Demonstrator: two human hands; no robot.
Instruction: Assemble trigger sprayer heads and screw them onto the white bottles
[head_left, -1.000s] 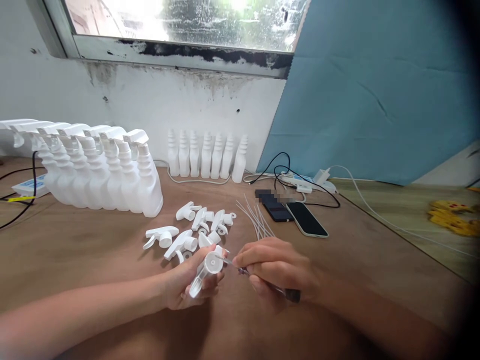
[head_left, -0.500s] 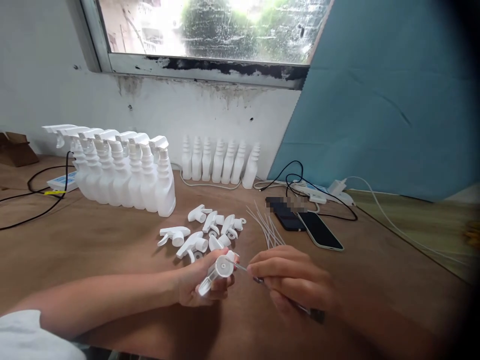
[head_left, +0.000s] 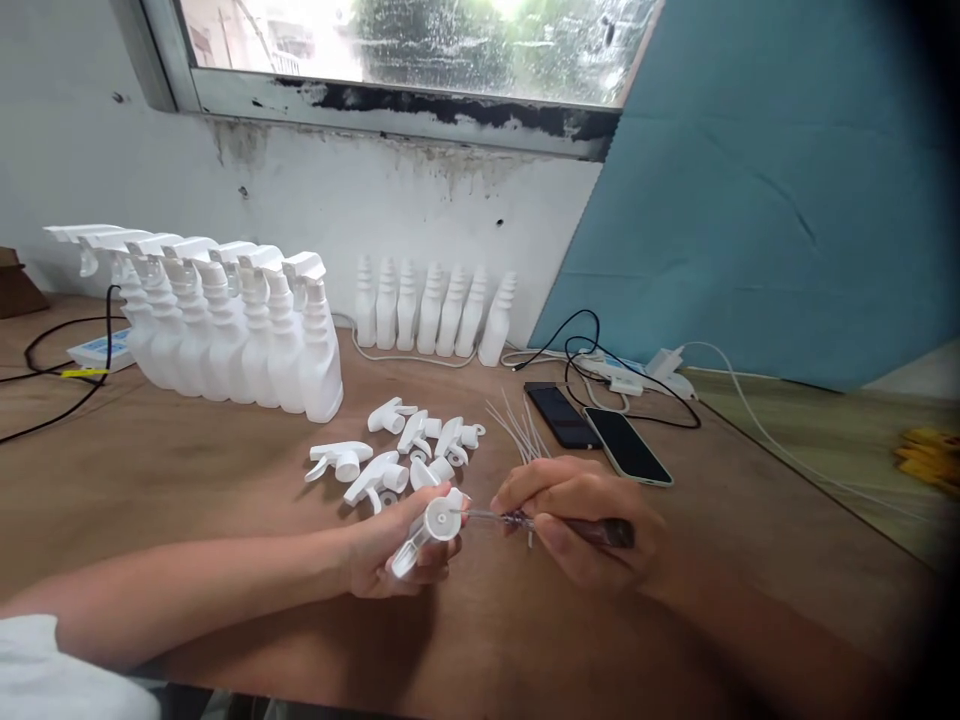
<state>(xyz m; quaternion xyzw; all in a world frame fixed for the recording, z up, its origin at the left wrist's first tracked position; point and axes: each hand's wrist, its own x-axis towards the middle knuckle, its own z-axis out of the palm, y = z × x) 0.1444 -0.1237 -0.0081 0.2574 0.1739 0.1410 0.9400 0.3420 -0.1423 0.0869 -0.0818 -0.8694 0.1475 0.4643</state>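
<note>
My left hand (head_left: 401,548) is closed round a white spray trigger head (head_left: 441,520), its round cap opening facing me. In my right hand (head_left: 592,515) is a screwdriver (head_left: 611,533) with a dark-ended handle and a thin metal shaft. The shaft points left, and its tip meets the cap of the spray head; whether it is inside the opening I cannot tell. Just beyond my left hand lie several loose spray trigger heads (head_left: 379,478). Thin white dip tubes (head_left: 519,425) lie beyond my right hand, partly hidden by it.
A row of white bottles with trigger heads (head_left: 321,350) stands at the left. Several bottles without heads (head_left: 430,315) line the wall. Two phones (head_left: 628,445), a power strip (head_left: 660,378) and black cables (head_left: 600,345) are at the right back.
My right hand has turned the screwdriver nearly level, so more of its handle shows. The spray head stays in my left hand. The whole view has shifted slightly.
</note>
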